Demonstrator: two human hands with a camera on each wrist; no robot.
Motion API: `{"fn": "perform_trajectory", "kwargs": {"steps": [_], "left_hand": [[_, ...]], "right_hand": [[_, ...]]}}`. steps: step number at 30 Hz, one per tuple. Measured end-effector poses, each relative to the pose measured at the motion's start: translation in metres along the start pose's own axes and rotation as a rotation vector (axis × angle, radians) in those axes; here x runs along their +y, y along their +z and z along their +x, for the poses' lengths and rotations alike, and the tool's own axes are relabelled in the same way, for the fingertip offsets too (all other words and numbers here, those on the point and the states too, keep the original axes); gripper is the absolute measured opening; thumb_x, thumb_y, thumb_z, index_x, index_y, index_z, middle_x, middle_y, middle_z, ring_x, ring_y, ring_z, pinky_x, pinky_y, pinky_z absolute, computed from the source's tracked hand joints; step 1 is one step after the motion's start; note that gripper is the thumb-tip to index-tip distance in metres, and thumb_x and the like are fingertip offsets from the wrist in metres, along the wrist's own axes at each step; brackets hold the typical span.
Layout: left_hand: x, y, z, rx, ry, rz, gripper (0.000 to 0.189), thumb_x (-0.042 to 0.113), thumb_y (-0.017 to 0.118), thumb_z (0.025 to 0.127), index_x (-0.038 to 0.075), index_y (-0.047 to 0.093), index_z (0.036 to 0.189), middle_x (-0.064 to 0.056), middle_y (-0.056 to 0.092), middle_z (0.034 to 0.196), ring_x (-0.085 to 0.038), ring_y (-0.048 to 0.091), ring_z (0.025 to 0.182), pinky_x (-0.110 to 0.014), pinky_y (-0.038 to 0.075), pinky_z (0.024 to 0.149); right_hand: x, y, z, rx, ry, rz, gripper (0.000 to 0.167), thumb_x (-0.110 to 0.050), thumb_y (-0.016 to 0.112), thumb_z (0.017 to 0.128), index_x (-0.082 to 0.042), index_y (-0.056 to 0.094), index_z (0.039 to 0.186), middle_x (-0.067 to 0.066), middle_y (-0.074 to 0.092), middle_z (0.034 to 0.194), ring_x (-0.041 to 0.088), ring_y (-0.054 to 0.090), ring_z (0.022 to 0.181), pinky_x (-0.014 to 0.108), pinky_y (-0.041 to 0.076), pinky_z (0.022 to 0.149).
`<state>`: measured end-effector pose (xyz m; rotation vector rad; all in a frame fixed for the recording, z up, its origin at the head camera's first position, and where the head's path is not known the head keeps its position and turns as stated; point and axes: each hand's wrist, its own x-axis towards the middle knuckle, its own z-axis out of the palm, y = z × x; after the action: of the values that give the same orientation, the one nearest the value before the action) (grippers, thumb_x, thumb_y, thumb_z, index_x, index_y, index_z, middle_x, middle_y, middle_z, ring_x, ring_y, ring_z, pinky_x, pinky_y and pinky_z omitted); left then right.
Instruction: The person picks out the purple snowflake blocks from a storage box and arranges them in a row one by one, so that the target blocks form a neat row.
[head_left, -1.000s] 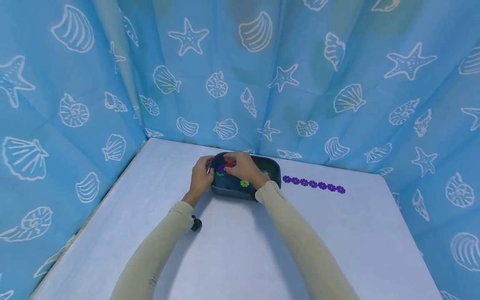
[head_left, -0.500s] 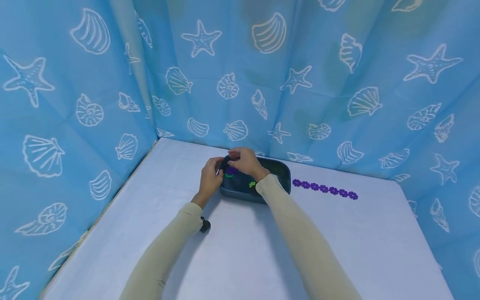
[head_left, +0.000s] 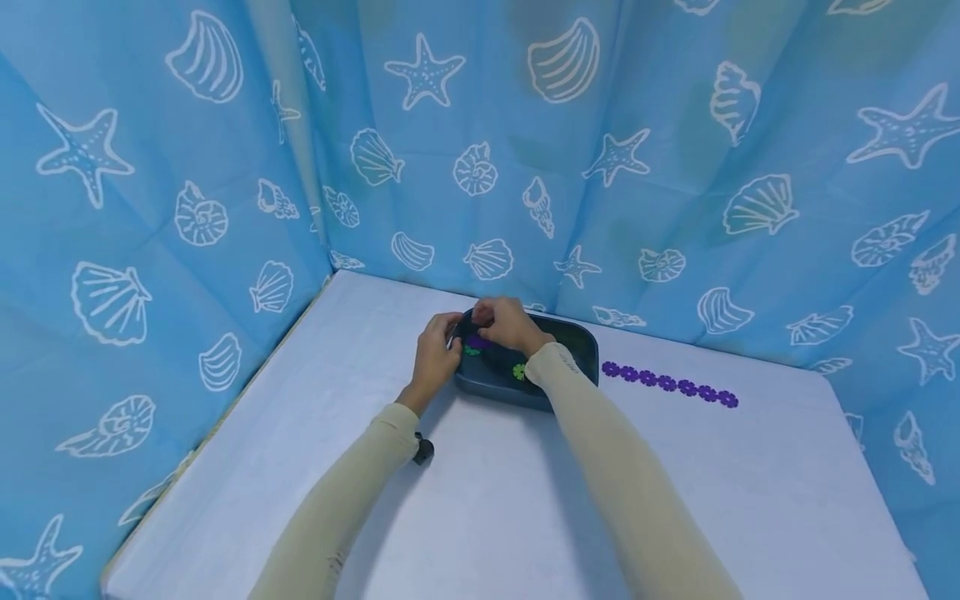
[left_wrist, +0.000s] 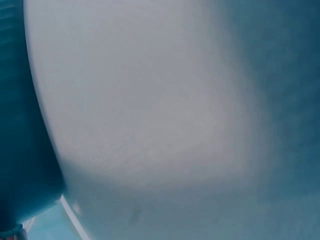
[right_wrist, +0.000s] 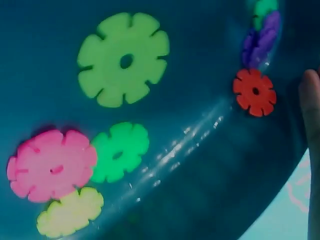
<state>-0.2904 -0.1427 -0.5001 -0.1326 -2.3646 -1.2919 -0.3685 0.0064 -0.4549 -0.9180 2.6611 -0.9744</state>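
A dark rectangular basin (head_left: 510,395) stands near the back of the table, with flower-shaped plastic discs inside. My left hand (head_left: 435,357) grips its left rim. Over the basin's left part is my right hand (head_left: 510,323), fingers bent downward; I cannot tell whether they hold anything. Close by lie a purple disc (head_left: 477,342) and a green one. In the right wrist view a finger (right_wrist: 311,95) shows at the right edge, with a red disc (right_wrist: 255,92) to its left. Also in the basin are a pink disc (right_wrist: 52,165), a large green disc (right_wrist: 124,60) and a yellow disc (right_wrist: 70,212).
A straight row of several purple discs (head_left: 667,382) lies on the white tabletop (head_left: 480,500), right of the basin. A blue curtain with shell prints (head_left: 510,125) hangs behind the table and along its left side.
The head view has shifted, so the scene sits further right. My right hand has stayed over the basin's left part; the red disc seen by its fingers earlier no longer shows in the head view.
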Motion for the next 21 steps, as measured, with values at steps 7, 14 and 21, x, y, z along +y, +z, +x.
{"fn": "perform_trajectory", "kwargs": {"steps": [7,14,21], "left_hand": [[0.001,-0.003,-0.001,-0.003,0.018,0.007,0.038,-0.014,0.06,0.086,-0.004,0.057,0.122,-0.016,0.058,0.121,-0.024,0.057,0.12,-0.021,0.045,0.103],[0.0,-0.002,-0.002,-0.009,0.006,0.012,0.037,-0.012,0.06,0.087,-0.003,0.057,0.123,-0.015,0.057,0.122,-0.022,0.057,0.121,-0.019,0.044,0.104],[-0.001,-0.001,-0.001,-0.001,-0.001,0.029,0.038,-0.011,0.061,0.087,-0.001,0.056,0.123,-0.014,0.057,0.123,-0.022,0.057,0.121,-0.02,0.044,0.104]], "right_hand": [[0.006,0.007,0.0,-0.128,-0.069,-0.119,0.033,0.006,0.07,0.081,0.001,0.069,0.113,0.014,0.07,0.11,0.026,0.066,0.103,0.042,0.051,0.1],[0.014,0.009,-0.004,-0.135,-0.074,-0.138,0.031,0.004,0.073,0.08,-0.002,0.072,0.109,0.009,0.072,0.106,0.021,0.068,0.097,0.035,0.057,0.089],[0.018,0.014,-0.005,-0.116,-0.026,-0.081,0.037,0.001,0.076,0.08,0.0,0.069,0.115,0.011,0.069,0.114,0.022,0.065,0.107,0.037,0.055,0.095]]}}
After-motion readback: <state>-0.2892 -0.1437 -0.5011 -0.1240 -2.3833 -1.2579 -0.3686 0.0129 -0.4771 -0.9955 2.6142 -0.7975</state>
